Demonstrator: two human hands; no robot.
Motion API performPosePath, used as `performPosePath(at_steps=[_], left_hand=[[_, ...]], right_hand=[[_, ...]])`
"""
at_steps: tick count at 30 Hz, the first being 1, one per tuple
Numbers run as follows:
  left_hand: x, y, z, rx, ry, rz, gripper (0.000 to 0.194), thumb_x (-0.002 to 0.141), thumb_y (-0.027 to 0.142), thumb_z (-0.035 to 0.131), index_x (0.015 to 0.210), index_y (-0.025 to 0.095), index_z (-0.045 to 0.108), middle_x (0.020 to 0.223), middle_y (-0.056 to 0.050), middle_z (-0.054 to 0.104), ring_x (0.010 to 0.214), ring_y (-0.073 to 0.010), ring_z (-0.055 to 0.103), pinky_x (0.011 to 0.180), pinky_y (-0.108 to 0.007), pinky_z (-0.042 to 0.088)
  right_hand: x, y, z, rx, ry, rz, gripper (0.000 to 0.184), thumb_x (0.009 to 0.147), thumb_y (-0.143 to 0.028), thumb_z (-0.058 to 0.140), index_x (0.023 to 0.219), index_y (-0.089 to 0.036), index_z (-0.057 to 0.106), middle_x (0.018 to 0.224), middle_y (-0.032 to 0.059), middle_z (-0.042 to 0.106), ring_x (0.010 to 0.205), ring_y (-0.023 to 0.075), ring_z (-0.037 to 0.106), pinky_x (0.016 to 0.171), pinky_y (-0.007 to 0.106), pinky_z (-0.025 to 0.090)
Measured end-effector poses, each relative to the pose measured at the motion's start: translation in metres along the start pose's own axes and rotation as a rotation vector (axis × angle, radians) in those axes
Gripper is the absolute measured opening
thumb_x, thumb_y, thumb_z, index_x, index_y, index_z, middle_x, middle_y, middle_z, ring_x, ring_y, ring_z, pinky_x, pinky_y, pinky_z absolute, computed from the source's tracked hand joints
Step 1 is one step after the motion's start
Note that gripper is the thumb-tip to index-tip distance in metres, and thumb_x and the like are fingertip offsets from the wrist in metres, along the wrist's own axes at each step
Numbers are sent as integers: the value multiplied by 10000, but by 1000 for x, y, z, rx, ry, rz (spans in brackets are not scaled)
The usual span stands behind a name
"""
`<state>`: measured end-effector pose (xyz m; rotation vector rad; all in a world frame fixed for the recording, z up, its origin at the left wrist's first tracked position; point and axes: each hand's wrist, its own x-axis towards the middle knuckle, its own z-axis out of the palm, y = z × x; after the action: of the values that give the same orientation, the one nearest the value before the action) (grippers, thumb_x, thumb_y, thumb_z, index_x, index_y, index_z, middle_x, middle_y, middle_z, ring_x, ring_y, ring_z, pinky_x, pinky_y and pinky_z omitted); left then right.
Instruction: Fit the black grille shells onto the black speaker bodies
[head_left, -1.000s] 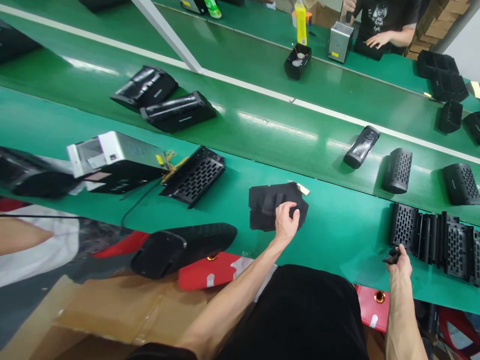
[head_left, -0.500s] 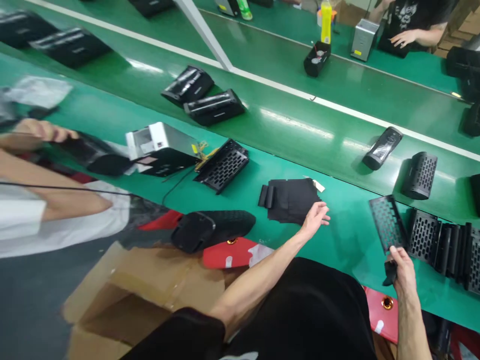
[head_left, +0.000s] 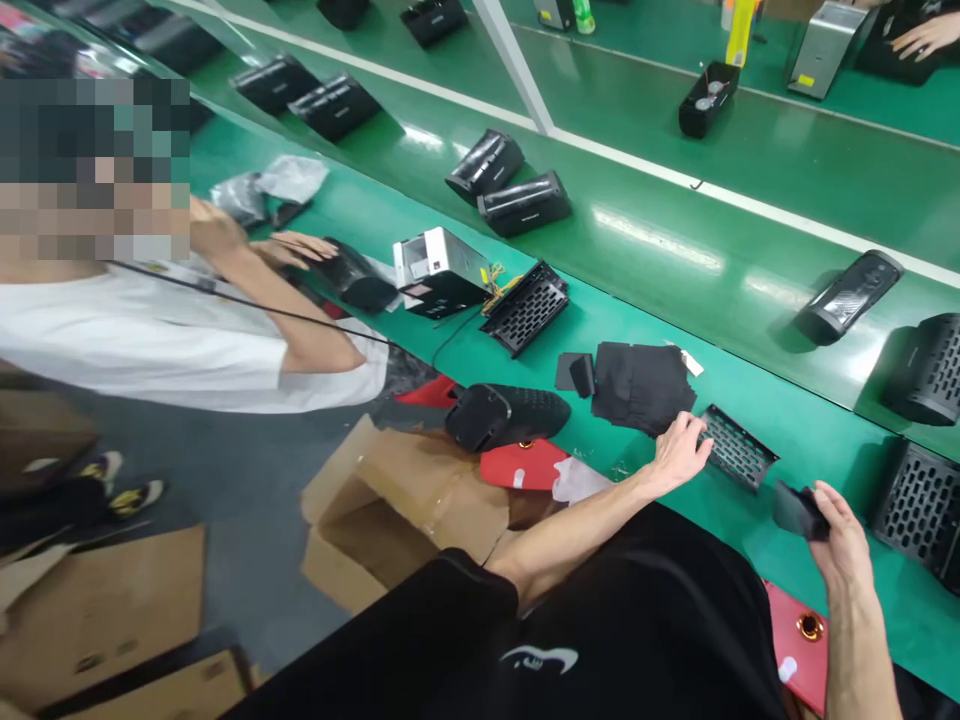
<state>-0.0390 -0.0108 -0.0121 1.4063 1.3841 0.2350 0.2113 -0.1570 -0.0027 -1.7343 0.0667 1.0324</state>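
Note:
A black perforated grille (head_left: 741,452) lies flat on the green table (head_left: 795,440) in front of me. My left hand (head_left: 677,453) is at its left end, fingers curled over the edge. My right hand (head_left: 841,535) is raised near the table's front edge, closed on a small black part (head_left: 798,509). Just left of the grille lies a pile of black sheets (head_left: 637,385), with a small black folded piece (head_left: 576,372) beside it.
A co-worker in a white shirt (head_left: 150,330) works a black casing (head_left: 352,280) at the left. A silver box (head_left: 439,262), another grille (head_left: 525,305) and a black speaker shell (head_left: 506,415) lie nearby. More grilles (head_left: 922,500) stand right. Speakers (head_left: 847,295) ride the belt. Cardboard boxes (head_left: 405,500) sit on the floor.
The view swung left. The grille that my right hand held up now lies on the table. My left hand left the black sheets and went to the grille's end.

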Motion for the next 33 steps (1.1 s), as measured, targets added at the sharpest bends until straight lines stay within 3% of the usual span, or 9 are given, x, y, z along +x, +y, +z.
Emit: performPosePath(at_steps=[4,7,11,13,18,21,24,28,33], left_hand=[[-7,25,-1,332,-21,168,362,996,576,593,1114,247,684,1248,-91,655,1227,-296,608,1070,-492,542],[-7,37,-4,463,-104,129,397,1026,588,537,1001,227,701,1104,-100,693,1141,-304,653,1030,-491,535],[-6,37,-11,274,-210,118,577,1080,629,357,846,215,685,899,-50,693,939,-228,671,891,-360,518],[-5,33,-11,73,-336,132,575,1053,667,411,863,202,691,835,-12,681,842,-183,637,791,-290,489],[-2,28,-7,-104,-383,257,261,947,394,658,1022,153,725,945,-27,733,856,-154,635,773,-245,474],[0,35,-9,-95,-520,419,296,929,263,636,1192,178,742,1136,-63,764,929,-159,679,833,-250,493],[5,42,-15,-29,-655,479,317,939,243,605,1222,197,742,1042,-35,770,839,-145,671,774,-237,479],[16,45,-20,251,-520,396,200,967,285,564,975,182,736,892,-20,734,812,-160,642,736,-244,455],[26,37,-20,450,-382,245,242,1022,338,524,1098,228,725,1049,-64,776,997,-231,719,860,-292,509]], right_hand=[[-19,6,33,62,-114,4,629,621,-549,980,1109,-224,753,974,26,764,846,180,695,777,307,581],[-24,11,56,114,-173,-12,607,681,-579,947,1136,-245,721,982,23,764,861,193,706,826,355,590],[-24,17,70,159,-227,1,579,710,-555,947,1146,-261,703,940,19,759,852,198,708,816,359,580],[-24,21,72,176,-243,8,552,729,-545,940,1149,-273,705,941,14,758,855,196,705,836,369,576],[-28,32,73,176,-289,43,500,770,-655,869,1114,-320,728,993,10,761,903,218,711,865,423,590],[-32,34,72,119,-337,70,644,723,-803,821,1177,-353,738,1164,40,763,979,268,723,777,429,607],[-35,34,70,24,-359,78,752,595,-675,966,1218,-310,754,1244,80,751,1013,283,717,724,374,593],[-29,33,62,-91,-267,66,633,530,-555,1014,1004,-222,761,1003,67,763,816,221,687,631,313,537],[-8,39,50,-283,-112,-12,695,522,-706,920,959,-205,721,855,40,739,723,211,659,670,351,540]])
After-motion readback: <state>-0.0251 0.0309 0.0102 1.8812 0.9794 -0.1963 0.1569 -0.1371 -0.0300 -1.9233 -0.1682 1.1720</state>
